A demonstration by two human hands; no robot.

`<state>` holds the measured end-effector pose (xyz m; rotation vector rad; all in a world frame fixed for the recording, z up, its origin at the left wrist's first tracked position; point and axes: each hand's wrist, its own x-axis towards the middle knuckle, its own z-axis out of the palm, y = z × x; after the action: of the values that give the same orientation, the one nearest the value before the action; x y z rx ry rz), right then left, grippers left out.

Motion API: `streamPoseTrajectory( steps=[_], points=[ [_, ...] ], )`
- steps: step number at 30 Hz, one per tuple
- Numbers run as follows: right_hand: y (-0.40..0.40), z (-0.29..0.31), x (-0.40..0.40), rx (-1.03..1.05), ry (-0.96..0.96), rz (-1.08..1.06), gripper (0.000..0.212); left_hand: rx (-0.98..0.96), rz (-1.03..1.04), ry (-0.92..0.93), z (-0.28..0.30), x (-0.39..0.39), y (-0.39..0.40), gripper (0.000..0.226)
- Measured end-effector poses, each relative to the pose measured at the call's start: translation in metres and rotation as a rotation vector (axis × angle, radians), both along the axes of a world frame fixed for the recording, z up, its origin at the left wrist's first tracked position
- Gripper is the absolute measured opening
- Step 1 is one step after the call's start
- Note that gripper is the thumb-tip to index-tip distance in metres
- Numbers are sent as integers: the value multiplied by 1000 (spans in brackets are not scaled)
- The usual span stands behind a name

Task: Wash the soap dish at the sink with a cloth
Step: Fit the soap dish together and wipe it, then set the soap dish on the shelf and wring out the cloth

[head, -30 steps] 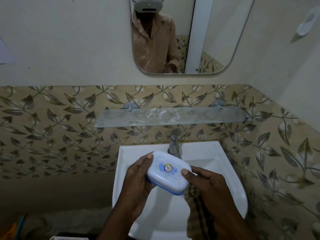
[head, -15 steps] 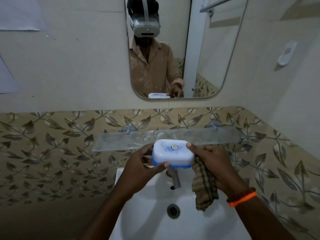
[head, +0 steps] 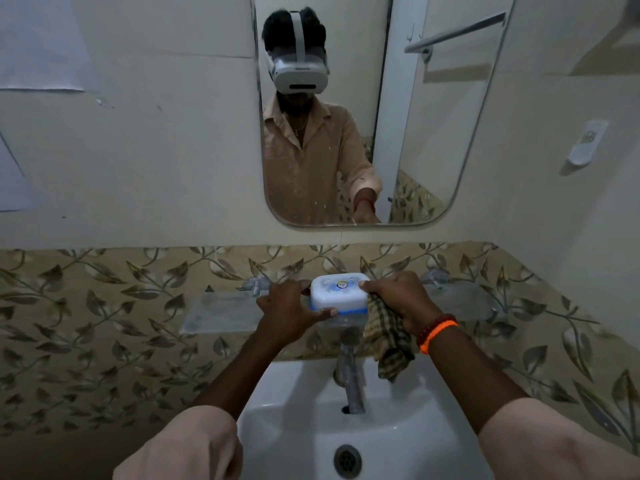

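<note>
The soap dish [head: 338,294], white lid over a blue base, sits level on the glass shelf [head: 221,311] above the tap. My left hand [head: 289,308] grips its left end, thumb along the front bottom edge. My right hand [head: 398,301] touches its right end with the fingertips and also clutches a checked brown cloth [head: 389,337], which hangs down beside the tap [head: 349,372]. The white sink [head: 287,420] lies below.
A mirror [head: 433,133] hangs on the wall above the shelf and reflects a person wearing a headset. A white holder [head: 585,143] is fixed to the right wall. Leaf-patterned tiles run behind the shelf. The sink drain [head: 347,461] is at the bottom.
Both hands have carried the soap dish up from over the basin to the glass shelf. The cloth came along in my right hand. The view has tilted upward.
</note>
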<state>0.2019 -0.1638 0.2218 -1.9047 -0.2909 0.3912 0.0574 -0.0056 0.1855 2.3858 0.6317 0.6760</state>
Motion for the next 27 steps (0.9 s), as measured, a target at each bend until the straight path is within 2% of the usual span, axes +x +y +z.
streamPoseTrajectory(
  steps=[8, 12, 13, 15, 17, 19, 21, 24, 27],
  points=[
    [5, -16, 9, -4, -76, -10, 40, -16, 9, 47, -10, 9, 10, 71],
    [-6, -18, 3, 87, -83, -10, 42, 46, 144, 143, -6, 0, -3, 83],
    [-12, -17, -1, 130, -73, -28, 41, 63, 191, 106, -6, -6, -9, 82],
    [-25, -16, -11, 228, -66, -59, 38, 51, 183, -95, -10, -22, -28, 63],
    [-42, -17, -27, 326, -86, -36, 32, -151, 43, -244, -11, -43, -54, 38],
    [-57, -22, -49, 399, -99, 32, 25, -494, -161, -206, -12, -59, -83, 25],
    [-68, -29, -73, 456, -96, 112, 21, -774, -342, -141, -18, -71, -107, 26],
    [-80, -43, -102, 481, -98, 244, 16, -876, -404, -114, -34, -86, -126, 37],
    [-89, -55, -120, 492, -64, 339, 21, -813, -328, -182, -44, -104, -130, 29]
  ],
)
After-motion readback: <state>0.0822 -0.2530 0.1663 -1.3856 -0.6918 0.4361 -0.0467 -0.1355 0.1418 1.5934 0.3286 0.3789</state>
